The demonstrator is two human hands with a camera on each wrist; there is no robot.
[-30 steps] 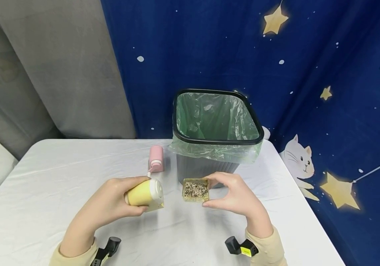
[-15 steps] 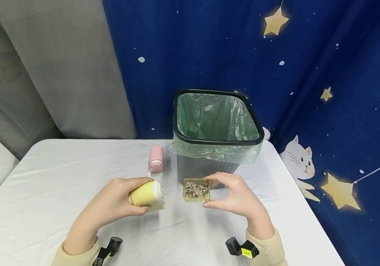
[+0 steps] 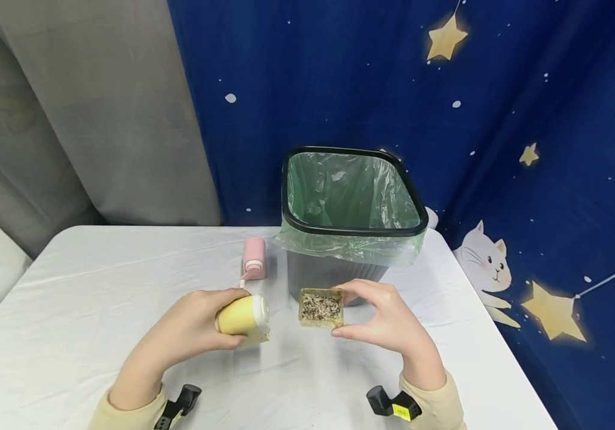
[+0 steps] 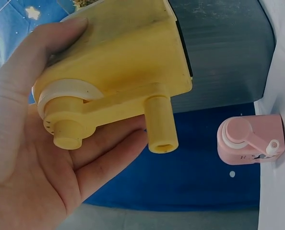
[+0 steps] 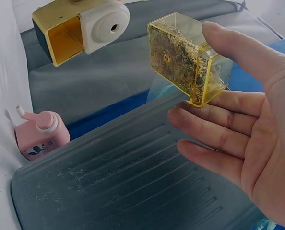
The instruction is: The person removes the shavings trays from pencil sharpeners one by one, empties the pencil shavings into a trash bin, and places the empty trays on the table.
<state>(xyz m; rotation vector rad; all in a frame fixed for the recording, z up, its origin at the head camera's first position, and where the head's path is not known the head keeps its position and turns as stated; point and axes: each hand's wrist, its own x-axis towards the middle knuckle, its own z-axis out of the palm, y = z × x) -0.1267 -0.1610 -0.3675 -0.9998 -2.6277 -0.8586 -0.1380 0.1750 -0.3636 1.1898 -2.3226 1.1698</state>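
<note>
My left hand [image 3: 191,322] grips a yellow and white hand-crank pencil sharpener [image 3: 238,316], tilted above the white table. Its yellow crank [image 4: 121,105] faces the left wrist camera. In the right wrist view, the sharpener's drawer opening [image 5: 65,38] gapes beside the white face with the pencil hole. My right hand [image 3: 388,313] pinches a clear yellow shavings drawer [image 5: 181,60] between thumb and fingers, in front of the bin. Dark and pale pencil shavings [image 3: 320,306] fill much of it. A gap separates drawer and sharpener.
A grey bin [image 3: 315,272] with a black rim and green liner bag [image 3: 350,248] stands at the table's back right. To its left sits a pink crank sharpener [image 3: 254,251]. Grey and blue curtains hang behind the white-covered table [image 3: 97,286].
My left hand has shifted slightly right with the sharpener, which has turned a little. My right hand and the drawer have drifted slightly right.
</note>
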